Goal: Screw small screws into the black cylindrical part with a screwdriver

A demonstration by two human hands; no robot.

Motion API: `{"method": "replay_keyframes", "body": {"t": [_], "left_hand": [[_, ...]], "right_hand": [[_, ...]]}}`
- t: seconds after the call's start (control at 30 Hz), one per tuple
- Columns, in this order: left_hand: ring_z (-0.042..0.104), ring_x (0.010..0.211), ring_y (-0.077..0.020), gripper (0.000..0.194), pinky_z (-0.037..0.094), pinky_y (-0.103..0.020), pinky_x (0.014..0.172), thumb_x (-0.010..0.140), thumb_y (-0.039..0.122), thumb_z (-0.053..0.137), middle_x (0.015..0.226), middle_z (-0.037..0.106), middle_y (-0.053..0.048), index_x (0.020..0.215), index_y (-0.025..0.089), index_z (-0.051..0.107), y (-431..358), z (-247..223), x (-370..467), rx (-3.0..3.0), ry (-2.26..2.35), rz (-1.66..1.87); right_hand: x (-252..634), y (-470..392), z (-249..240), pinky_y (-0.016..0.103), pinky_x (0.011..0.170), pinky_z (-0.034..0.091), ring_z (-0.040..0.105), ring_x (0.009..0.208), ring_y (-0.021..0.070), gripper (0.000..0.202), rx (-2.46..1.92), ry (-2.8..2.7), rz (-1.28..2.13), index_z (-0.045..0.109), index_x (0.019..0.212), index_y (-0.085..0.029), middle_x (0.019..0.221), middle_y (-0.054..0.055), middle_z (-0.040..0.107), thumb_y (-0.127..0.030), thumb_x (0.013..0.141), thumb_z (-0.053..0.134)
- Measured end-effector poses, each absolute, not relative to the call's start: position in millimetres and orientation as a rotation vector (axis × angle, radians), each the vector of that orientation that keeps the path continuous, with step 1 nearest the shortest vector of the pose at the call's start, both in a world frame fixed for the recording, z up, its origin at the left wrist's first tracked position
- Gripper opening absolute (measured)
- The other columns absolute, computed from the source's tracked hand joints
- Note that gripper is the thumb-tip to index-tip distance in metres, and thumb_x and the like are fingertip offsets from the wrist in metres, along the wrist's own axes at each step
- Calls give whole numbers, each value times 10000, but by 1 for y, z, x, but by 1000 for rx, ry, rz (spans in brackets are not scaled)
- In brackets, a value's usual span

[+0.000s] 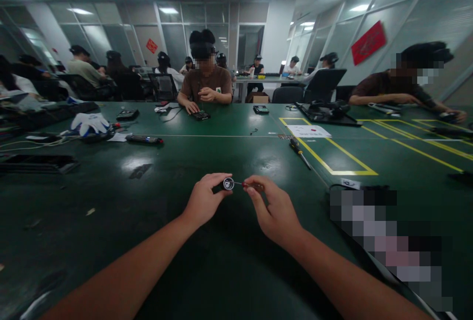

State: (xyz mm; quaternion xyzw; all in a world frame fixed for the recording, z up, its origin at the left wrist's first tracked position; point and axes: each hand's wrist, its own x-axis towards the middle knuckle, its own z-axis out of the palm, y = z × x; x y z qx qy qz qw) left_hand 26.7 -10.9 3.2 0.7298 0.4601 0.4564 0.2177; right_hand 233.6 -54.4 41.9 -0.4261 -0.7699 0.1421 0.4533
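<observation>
Two bare hands are held together above the green table [229, 270], just in front of the wearer. A small round black part [228, 184] with a pale ring on its face is pinched in the fingertips of the left hand [204, 201], clear of the table surface. A thin tool with a red grip [247, 185] is pinched between thumb and forefinger of the right hand [275, 211], and its fine tip is pointed at the face of the part, touching it or nearly so; which cannot be told.

The part is judged light, rigid and easily dropped, so it is best gripped by its rim, as is done here, with the face left free. The tool is judged slender and stiff, best held near its tip for control.

Both forearms are stretched forward and angled inward, wrists level, remaining fingers curled under. A screwdriver [299, 152] is seen further off by the yellow marking [332, 160].
</observation>
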Motion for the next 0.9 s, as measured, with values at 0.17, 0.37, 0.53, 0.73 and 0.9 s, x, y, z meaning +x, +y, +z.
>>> {"method": "replay_keyframes", "body": {"t": [0.17,0.37,0.53,0.73,0.9], "left_hand": [[634,1214,-248,421,468,-445,1099,862,119,694,1271,707,-54,1253,274,713,-11,3,29,2030,1260,1192],[595,1251,-240,545,437,-424,1113,950,195,572,1330,621,-77,1487,268,518,-12,-1,29,1983,1246,1087],[587,1248,-261,614,441,-442,1110,952,252,562,1332,602,-96,1550,254,420,-17,1,30,1959,1247,1042],[599,1187,-276,656,453,-481,1061,841,122,650,1313,608,-96,1453,250,453,-19,1,34,2023,1305,972],[627,1010,-244,328,495,-437,910,900,134,589,1103,647,-73,1206,214,503,-17,1,32,1964,1363,1037]], "right_hand": [[234,-50,42,344,773,544,740,853,224,187,-1105,-1772,469,635,1111,-240,927,51,765,-335,1042,489],[236,-44,36,347,793,545,749,879,221,193,-1111,-1714,554,617,1133,-239,943,51,765,-360,1048,493],[234,-48,38,332,781,525,744,872,210,167,-1092,-1766,498,616,1132,-244,926,37,758,-309,1046,488],[234,-48,40,333,761,516,736,844,210,160,-1093,-1772,501,624,1106,-241,893,31,747,-314,1042,497],[234,-44,35,339,771,560,722,819,199,191,-1019,-1603,677,627,1092,-234,898,36,733,-375,1039,510]]}}
